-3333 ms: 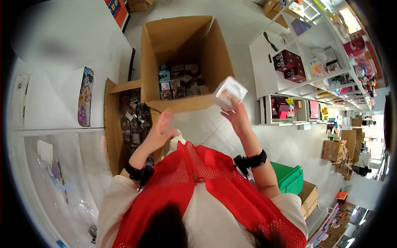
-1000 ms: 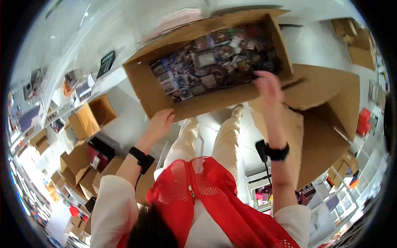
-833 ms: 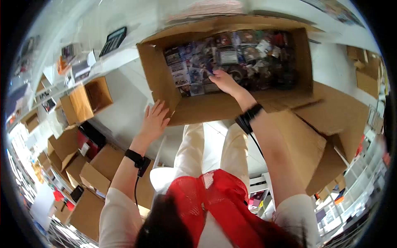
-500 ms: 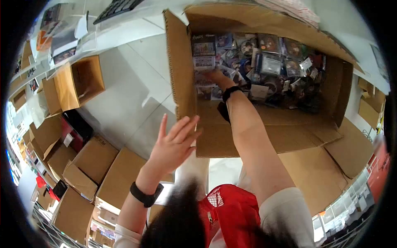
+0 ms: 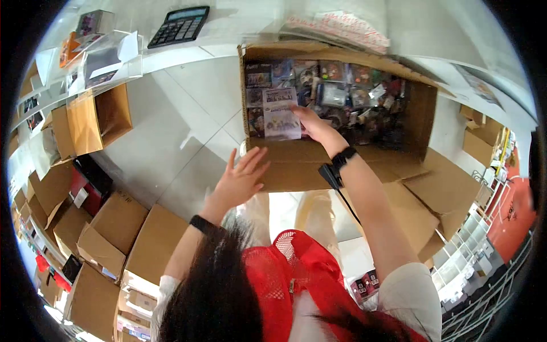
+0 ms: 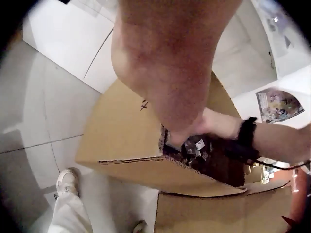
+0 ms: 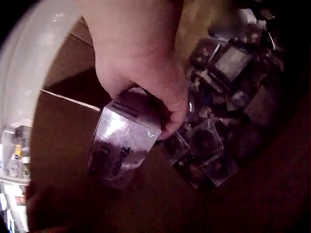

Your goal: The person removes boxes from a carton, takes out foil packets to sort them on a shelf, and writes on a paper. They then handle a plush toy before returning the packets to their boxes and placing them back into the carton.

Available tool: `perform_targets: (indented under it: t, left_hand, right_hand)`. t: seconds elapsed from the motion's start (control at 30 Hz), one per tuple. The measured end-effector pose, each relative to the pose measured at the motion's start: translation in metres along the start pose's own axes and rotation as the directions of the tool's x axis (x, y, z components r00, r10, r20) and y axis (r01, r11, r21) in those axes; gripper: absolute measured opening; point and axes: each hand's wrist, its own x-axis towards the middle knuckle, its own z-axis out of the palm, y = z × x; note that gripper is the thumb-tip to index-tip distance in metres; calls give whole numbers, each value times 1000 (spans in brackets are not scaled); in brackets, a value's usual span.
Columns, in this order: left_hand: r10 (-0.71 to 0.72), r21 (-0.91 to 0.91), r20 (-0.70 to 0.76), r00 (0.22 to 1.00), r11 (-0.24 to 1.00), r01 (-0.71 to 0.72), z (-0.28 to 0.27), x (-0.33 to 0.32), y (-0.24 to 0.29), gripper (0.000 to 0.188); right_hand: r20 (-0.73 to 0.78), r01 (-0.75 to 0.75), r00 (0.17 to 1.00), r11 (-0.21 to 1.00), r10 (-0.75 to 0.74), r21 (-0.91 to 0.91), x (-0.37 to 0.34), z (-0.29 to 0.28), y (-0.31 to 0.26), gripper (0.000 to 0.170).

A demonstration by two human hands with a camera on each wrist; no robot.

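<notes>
My right hand (image 5: 316,122) grips a pale printed box in shiny clear wrap (image 5: 282,119) over the left end of a large cardboard box (image 5: 285,171). In the right wrist view, thumb and fingers close round one end of the wrapped box (image 7: 124,141). Below it lie several small clear-wrapped packets (image 5: 333,94), spread over the carton's bottom. My left hand (image 5: 239,179), fingers spread, is just outside the carton's near left corner and holds nothing. The left wrist view shows mostly the left hand's wrist side (image 6: 165,68), its fingers hidden.
A calculator (image 5: 179,27) and a clear stand (image 5: 114,60) are on the white counter behind. Several opened cartons (image 5: 111,225) stand at left, near a smaller box (image 5: 102,119) on the tiled floor. Another open carton (image 5: 444,188) adjoins on the right.
The view has turned from two other cartons to this wide one. The clear box held earlier is gone from my right hand, which reached in and now holds a printed wrapped box.
</notes>
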Motion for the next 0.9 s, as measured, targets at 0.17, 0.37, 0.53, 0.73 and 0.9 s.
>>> perform_targets:
  t: [0.17,0.37,0.53,0.73,0.9]
  left_hand:
    - [-283,-446,69,957,849,283,-30,0,21,56]
    - [-314,-996,2,949,83,29,-165,-19,145,58]
    - [-219,-960,-185,958,250,-128,-224,-50,294,50]
    - [-386,-883,-363,848,-149,-445,-242,-81,433,39]
    - [-245,-861,-452,858,-131,-491,-231,-88,517,43]
  right_hand:
    - [2,403,915,914,-404,53,-157,-44,-34,47]
    - [396,695,718,617,-572,-369,-357,-68,-79,37]
    - [391,819,568,448,-725,-359,-499,-106,-97,37]
    - [2,928,373,373,-928,18,-633,-158,-38,57]
    - [-60,972,172,159,-983,174,-702,-159,7,46]
